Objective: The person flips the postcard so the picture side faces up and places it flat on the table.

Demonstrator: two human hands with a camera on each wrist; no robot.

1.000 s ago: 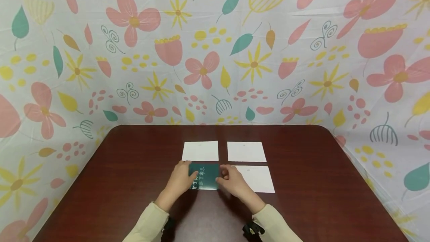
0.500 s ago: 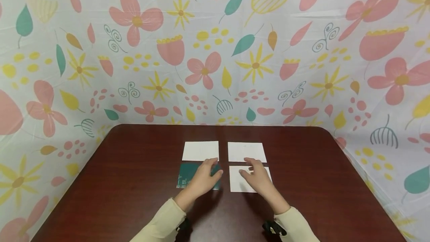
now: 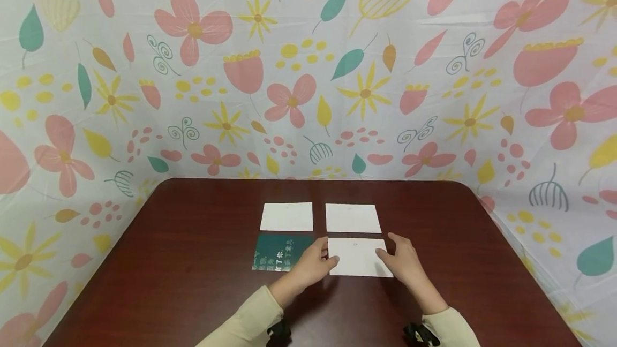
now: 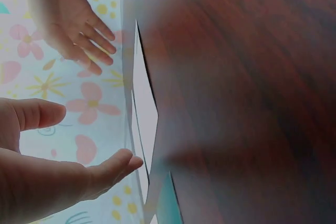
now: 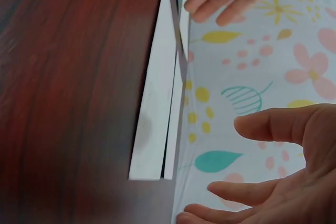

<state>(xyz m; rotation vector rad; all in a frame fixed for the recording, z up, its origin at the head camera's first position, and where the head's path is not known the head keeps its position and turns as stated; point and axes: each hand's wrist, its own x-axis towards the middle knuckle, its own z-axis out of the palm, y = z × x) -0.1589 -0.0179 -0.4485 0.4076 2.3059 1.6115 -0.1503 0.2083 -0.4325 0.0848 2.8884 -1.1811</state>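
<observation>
A white card (image 3: 358, 261) lies flat on the table at the near right of a two-by-two layout. My left hand (image 3: 310, 268) is at its left edge and my right hand (image 3: 406, 262) at its right edge, each with thumb and fingers spread apart and nothing between them. In the left wrist view, the left hand (image 4: 63, 174) is raised over the table, level with the cards' edges. The right wrist view has the right hand (image 5: 294, 166) similarly raised beside the white card (image 5: 152, 108). A dark green card (image 3: 275, 253) with white writing lies left, partly behind my left hand.
Two more white cards form the far row, one at the left (image 3: 286, 217) and one at the right (image 3: 353, 218). The brown wooden table (image 3: 193, 261) has rounded far corners. A flower-patterned cloth (image 3: 308, 68) hangs around its back and sides.
Both hands have moved right, from the green card's two sides to those of the near right white card. The green card now lies out flat with more writing showing; the white cards keep their places.
</observation>
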